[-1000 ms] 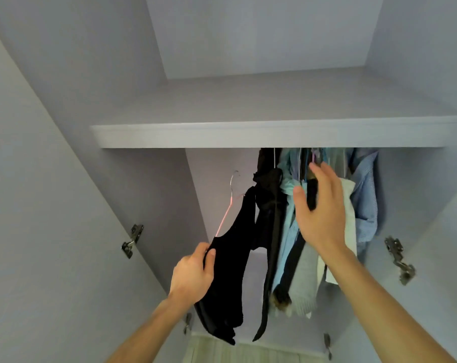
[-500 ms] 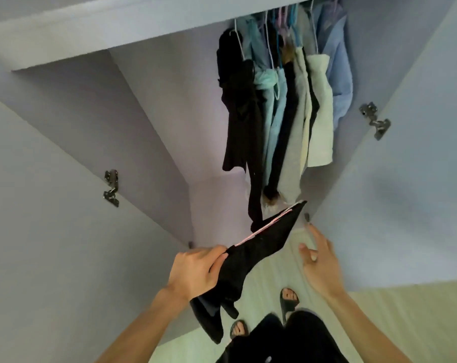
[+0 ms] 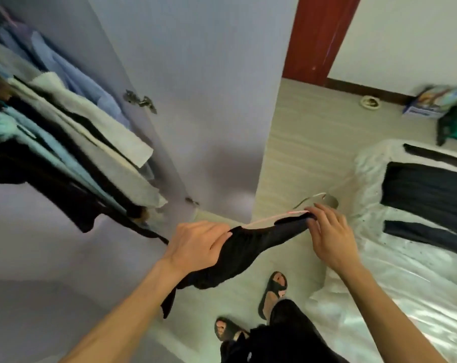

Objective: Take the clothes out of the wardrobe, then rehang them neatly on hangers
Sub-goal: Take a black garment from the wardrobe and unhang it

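Beside the wardrobe door [image 3: 209, 100], left hand [image 3: 196, 244] grips a black garment [image 3: 248, 252]; right hand [image 3: 329, 237] pinches its far end.

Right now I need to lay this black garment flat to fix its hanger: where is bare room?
The bed cover is bare nearer you than the dark clothes lying on it. The floor between wardrobe door and bed is bare too. Crowded: the hanging clothes in the wardrobe.

A black garment [image 3: 248, 248] droops from a pink hanger [image 3: 272, 219], apart from the clothes [image 3: 65, 127] hanging in the wardrobe [image 3: 209, 61]
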`<state>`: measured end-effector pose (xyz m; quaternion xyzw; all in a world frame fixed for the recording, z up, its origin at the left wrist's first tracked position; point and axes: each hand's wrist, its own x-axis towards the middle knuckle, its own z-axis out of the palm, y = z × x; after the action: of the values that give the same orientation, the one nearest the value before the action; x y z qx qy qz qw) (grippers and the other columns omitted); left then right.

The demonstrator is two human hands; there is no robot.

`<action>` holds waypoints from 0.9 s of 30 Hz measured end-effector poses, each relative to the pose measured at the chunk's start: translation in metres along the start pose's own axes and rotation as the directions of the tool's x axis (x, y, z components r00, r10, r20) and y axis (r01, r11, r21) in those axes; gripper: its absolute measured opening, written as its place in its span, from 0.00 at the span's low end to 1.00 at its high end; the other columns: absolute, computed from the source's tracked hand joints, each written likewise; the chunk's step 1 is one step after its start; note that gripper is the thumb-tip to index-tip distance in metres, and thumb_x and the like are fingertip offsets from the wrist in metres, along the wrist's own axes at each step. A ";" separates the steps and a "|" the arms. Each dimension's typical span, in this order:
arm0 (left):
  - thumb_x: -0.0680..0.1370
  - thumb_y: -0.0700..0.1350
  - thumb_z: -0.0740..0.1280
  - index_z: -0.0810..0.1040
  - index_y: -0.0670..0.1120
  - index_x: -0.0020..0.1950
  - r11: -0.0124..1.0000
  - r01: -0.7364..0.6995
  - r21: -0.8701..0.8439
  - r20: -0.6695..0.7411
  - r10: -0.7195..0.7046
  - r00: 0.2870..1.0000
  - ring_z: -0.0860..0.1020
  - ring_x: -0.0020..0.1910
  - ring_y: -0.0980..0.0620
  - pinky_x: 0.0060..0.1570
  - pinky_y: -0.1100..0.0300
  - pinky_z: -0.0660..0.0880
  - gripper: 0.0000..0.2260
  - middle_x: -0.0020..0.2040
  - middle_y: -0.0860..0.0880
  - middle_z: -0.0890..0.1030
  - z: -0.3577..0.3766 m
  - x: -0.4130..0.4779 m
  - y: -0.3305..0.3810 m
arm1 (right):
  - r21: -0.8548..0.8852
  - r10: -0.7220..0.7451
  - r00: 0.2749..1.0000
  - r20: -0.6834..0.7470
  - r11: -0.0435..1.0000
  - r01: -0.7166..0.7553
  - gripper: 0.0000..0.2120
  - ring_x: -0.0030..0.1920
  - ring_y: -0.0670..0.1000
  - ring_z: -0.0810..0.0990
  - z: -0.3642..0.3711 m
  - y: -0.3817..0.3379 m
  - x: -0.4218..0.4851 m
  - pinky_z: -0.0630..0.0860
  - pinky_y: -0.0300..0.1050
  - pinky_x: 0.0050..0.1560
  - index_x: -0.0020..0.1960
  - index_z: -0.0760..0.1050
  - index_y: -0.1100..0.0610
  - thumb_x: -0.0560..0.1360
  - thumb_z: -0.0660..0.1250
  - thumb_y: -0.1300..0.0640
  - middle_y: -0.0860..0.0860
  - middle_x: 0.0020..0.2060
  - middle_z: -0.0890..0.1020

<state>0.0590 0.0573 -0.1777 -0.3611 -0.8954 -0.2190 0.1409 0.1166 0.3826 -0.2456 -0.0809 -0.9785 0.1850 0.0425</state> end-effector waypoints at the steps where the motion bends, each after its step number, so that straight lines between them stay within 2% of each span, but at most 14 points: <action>1: 0.79 0.47 0.65 0.85 0.48 0.45 0.998 -0.066 -0.021 0.002 0.066 0.998 0.80 0.34 0.56 0.29 0.63 0.75 0.09 0.37 0.55 0.84 0.008 0.022 0.006 | -0.014 0.062 0.998 -0.022 0.998 -0.062 0.19 0.69 0.60 0.70 -0.009 0.016 -0.005 0.71 0.59 0.67 0.70 0.69 0.52 0.84 0.52 0.46 0.53 0.70 0.73; 4: 0.78 0.46 0.66 0.85 0.48 0.45 0.970 -0.227 -0.091 0.007 0.229 0.974 0.81 0.32 0.53 0.27 0.59 0.76 0.09 0.37 0.54 0.84 0.033 0.088 0.026 | -0.013 0.221 0.965 -0.139 0.974 -0.225 0.17 0.67 0.58 0.71 -0.038 0.062 -0.016 0.70 0.58 0.68 0.70 0.70 0.54 0.84 0.56 0.51 0.54 0.67 0.74; 6: 0.78 0.46 0.65 0.85 0.48 0.44 0.943 -0.318 -0.099 -0.015 0.318 0.948 0.80 0.32 0.54 0.29 0.60 0.76 0.09 0.37 0.55 0.84 0.052 0.131 0.040 | -0.013 0.298 0.927 -0.229 0.951 -0.309 0.15 0.61 0.59 0.74 -0.059 0.090 -0.024 0.73 0.56 0.63 0.67 0.74 0.55 0.82 0.61 0.55 0.55 0.61 0.77; 9: 0.80 0.48 0.64 0.84 0.49 0.43 0.932 -0.359 -0.043 -0.033 0.358 0.933 0.80 0.35 0.53 0.28 0.61 0.73 0.11 0.38 0.55 0.82 0.082 0.201 0.073 | 0.036 0.386 0.860 -0.335 0.917 -0.398 0.10 0.50 0.57 0.78 -0.081 0.135 -0.037 0.76 0.53 0.51 0.59 0.79 0.55 0.78 0.66 0.60 0.52 0.50 0.81; 11: 0.81 0.48 0.63 0.82 0.48 0.45 0.924 -0.382 0.023 -0.051 0.382 0.923 0.78 0.37 0.50 0.29 0.59 0.71 0.10 0.39 0.53 0.79 0.106 0.246 0.099 | 0.083 0.434 0.810 -0.394 0.895 -0.439 0.09 0.48 0.56 0.78 -0.092 0.158 -0.043 0.76 0.50 0.46 0.58 0.80 0.54 0.80 0.64 0.58 0.51 0.48 0.80; 14: 0.82 0.47 0.61 0.81 0.46 0.49 0.910 -0.409 0.069 -0.036 0.412 0.910 0.77 0.40 0.46 0.36 0.53 0.73 0.10 0.44 0.49 0.79 0.139 0.311 0.141 | 0.189 0.498 0.742 -0.448 0.864 -0.466 0.17 0.49 0.53 0.75 -0.115 0.180 -0.045 0.74 0.46 0.41 0.62 0.78 0.51 0.81 0.55 0.51 0.50 0.49 0.78; 16: 0.82 0.46 0.59 0.80 0.46 0.53 0.896 -0.439 0.064 0.007 0.439 0.898 0.77 0.41 0.43 0.39 0.50 0.74 0.10 0.46 0.48 0.79 0.157 0.345 0.164 | 0.199 0.490 0.712 -0.502 0.867 -0.456 0.19 0.48 0.52 0.74 -0.133 0.194 -0.046 0.73 0.45 0.41 0.65 0.77 0.51 0.81 0.54 0.51 0.51 0.48 0.77; 19: 0.83 0.44 0.61 0.77 0.47 0.58 0.880 -0.476 0.006 0.054 0.475 0.879 0.78 0.44 0.43 0.41 0.49 0.75 0.08 0.47 0.48 0.82 0.180 0.388 0.195 | 0.210 0.512 0.652 -0.559 0.848 -0.487 0.18 0.45 0.52 0.73 -0.156 0.214 -0.044 0.74 0.47 0.42 0.69 0.75 0.50 0.81 0.59 0.55 0.51 0.46 0.76; 23: 0.81 0.42 0.63 0.78 0.48 0.59 0.850 -0.519 -0.088 0.067 0.524 0.849 0.79 0.45 0.44 0.41 0.52 0.75 0.08 0.47 0.48 0.84 0.212 0.436 0.227 | 0.254 0.545 0.555 -0.628 0.818 -0.516 0.18 0.44 0.49 0.71 -0.176 0.234 -0.038 0.75 0.45 0.41 0.69 0.76 0.49 0.80 0.61 0.55 0.48 0.45 0.75; 27: 0.81 0.41 0.63 0.79 0.46 0.59 0.787 -0.592 -0.175 0.034 0.605 0.795 0.79 0.45 0.45 0.40 0.52 0.77 0.08 0.47 0.48 0.83 0.247 0.485 0.254 | 0.345 0.610 0.443 -0.657 0.766 -0.542 0.18 0.45 0.48 0.71 -0.184 0.246 -0.026 0.72 0.37 0.48 0.68 0.76 0.47 0.80 0.62 0.54 0.45 0.44 0.73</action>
<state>-0.1241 0.6262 -0.1178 -0.6454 -0.7202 -0.2161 0.1347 0.1975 0.6693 -0.1670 -0.4737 -0.7778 0.1797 0.3720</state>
